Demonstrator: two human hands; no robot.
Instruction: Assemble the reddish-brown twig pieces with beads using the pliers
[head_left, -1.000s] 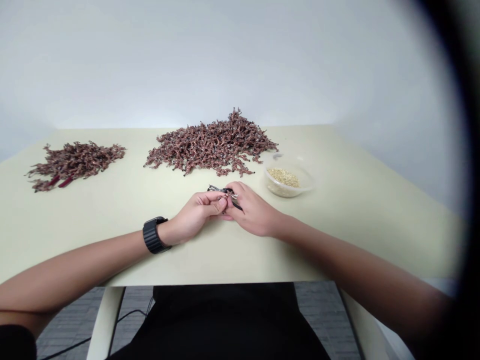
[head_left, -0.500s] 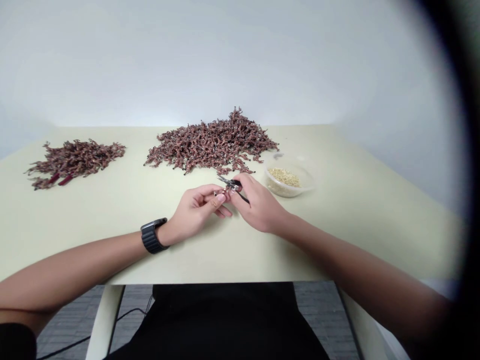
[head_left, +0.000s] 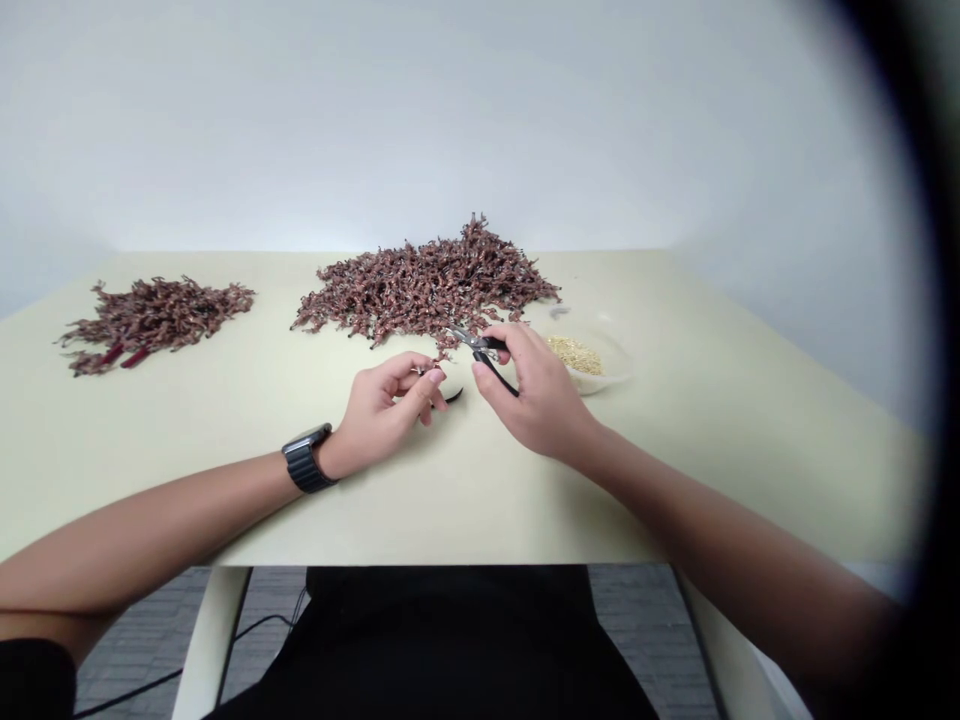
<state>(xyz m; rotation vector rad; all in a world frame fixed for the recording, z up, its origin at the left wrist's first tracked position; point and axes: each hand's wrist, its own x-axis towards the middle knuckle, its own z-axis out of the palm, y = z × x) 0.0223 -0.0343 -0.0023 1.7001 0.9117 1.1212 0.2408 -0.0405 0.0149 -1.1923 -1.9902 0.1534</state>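
My right hand [head_left: 536, 385] grips small pliers with black handles [head_left: 484, 350], their steel jaws pointing to the left. My left hand [head_left: 382, 400] pinches a small piece with a curved black tip [head_left: 454, 396], mostly hidden by my fingers. The hands are apart, with a short gap between the piece and the pliers. Just beyond the pliers lies the near edge of a large heap of twisted reddish-brown pieces [head_left: 424, 285].
A smaller heap of similar pieces [head_left: 154, 315] lies at the far left of the cream table [head_left: 480, 510]. A clear bowl [head_left: 607, 365] holding golden grains stands behind my right hand. A black watch [head_left: 304, 458] is on my left wrist.
My hands have drawn apart. The right hand has carried the pliers up and to the right, away from the left hand, which has shifted slightly left.
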